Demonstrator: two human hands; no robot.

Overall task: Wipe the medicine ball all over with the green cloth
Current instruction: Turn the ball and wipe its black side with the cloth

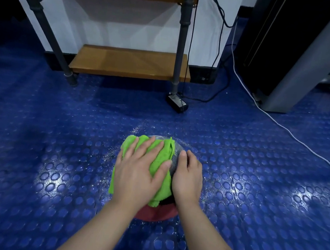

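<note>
Pressing green cloth (162,160) onto medicine ball (175,155) on the blue studded floor (57,155).
Left hand (138,174) lies flat, fingers spread, grip released, palm pinning the cloth over the ball's top and left side. Right hand (188,178) cups the bare ball's right side, grip loosely curled, touching the cloth edge. Red lower ball part shows beneath.

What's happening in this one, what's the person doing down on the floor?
A person is cleaning a medicine ball that sits on the blue studded floor. The left hand lies flat on a green cloth draped over the ball's top and left side. The right hand steadies the bare right side. Part of the ball near the person is uncovered.
</note>
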